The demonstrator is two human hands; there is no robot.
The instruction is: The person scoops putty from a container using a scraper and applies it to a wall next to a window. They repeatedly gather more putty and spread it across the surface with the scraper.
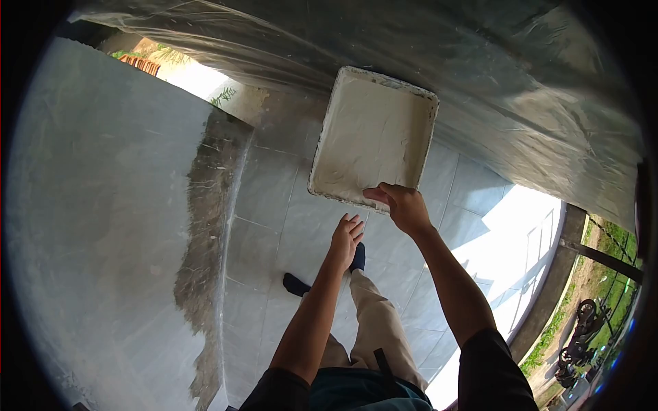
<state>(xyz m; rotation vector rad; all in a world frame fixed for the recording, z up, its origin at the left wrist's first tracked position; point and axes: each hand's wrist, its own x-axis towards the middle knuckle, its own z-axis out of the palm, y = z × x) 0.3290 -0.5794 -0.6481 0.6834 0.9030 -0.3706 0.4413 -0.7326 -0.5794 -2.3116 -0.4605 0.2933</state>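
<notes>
Right hand (404, 204) — at near tray edge (337, 198)

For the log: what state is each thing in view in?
Tray: rim smeared, pale coating inside
Right hand: at the tray's near edge, grip unclear
Left hand: empty, fingers loosely open
Wall: mostly smooth, with a dark rough strip
Floor: tiled, partly sunlit
Plastic sheet: wrinkled

Glossy, wrinkled plastic sheeting (541, 103) — a tray (392, 83) with rough, crusted rim — smooth floor tiles (264, 185).
</notes>
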